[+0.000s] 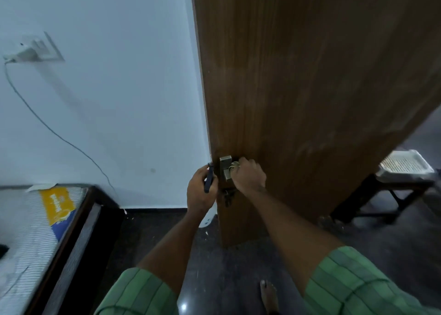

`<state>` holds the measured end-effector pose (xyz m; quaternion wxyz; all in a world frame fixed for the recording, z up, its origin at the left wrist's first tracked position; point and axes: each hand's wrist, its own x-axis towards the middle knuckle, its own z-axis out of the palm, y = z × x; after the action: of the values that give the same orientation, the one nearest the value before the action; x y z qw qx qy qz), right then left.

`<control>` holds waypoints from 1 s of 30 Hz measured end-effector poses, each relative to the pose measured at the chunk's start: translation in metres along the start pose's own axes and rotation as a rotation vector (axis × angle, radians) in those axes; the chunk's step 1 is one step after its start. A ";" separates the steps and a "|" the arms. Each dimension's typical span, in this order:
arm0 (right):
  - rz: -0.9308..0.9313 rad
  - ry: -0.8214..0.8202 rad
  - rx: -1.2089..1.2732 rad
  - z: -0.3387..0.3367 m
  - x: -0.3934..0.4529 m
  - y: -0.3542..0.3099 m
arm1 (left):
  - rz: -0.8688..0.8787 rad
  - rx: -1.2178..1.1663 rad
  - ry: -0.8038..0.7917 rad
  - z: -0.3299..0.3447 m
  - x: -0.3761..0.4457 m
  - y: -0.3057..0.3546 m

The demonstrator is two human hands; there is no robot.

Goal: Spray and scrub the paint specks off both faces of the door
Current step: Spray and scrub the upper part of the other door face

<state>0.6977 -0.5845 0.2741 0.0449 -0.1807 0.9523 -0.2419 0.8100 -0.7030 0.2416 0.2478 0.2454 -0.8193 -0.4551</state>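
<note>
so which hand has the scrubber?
The right hand, pressing a steel-wool scrubber by the door lock plate; the left hand holds a white spray bottle.

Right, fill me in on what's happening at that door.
A person in green striped sleeves stands at the edge of the brown wooden door. The right hand is curled around a scrubbing pad pressed against the metal lock plate. The left hand grips a dark spray trigger on a white bottle hanging below the hand at the door's edge. Pale smudges show on the door face. No spray is visible.
</note>
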 end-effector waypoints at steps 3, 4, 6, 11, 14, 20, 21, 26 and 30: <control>0.026 0.111 -0.033 0.005 -0.039 0.009 | 0.049 -0.048 -0.018 -0.010 -0.019 -0.001; 0.027 0.129 -0.052 0.005 -0.046 0.011 | 0.060 -0.072 -0.017 -0.011 -0.023 -0.002; 0.055 0.149 -0.085 0.003 -0.064 0.017 | 0.075 -0.111 -0.065 -0.014 -0.039 0.000; 0.135 0.188 -0.171 -0.007 -0.113 0.033 | 0.023 -0.180 -0.095 -0.011 -0.086 0.014; 0.151 0.206 -0.185 -0.014 -0.142 0.050 | 0.007 -0.233 -0.107 -0.009 -0.112 0.024; 0.196 0.245 -0.167 -0.035 -0.209 0.085 | 0.040 -0.217 -0.227 -0.006 -0.172 0.042; 0.219 0.243 -0.155 -0.040 -0.221 0.091 | 0.056 -0.214 -0.258 -0.005 -0.182 0.046; 0.300 0.288 -0.127 -0.055 -0.274 0.131 | 0.135 -0.208 -0.415 0.005 -0.231 0.070; 0.456 0.419 0.023 -0.066 -0.312 0.158 | 0.208 -0.220 -0.583 0.023 -0.254 0.087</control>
<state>0.9252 -0.3119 0.2557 -0.0972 0.0920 0.9539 -0.2685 0.9724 -0.4892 0.2599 0.0732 -0.0085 -0.8222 -0.5644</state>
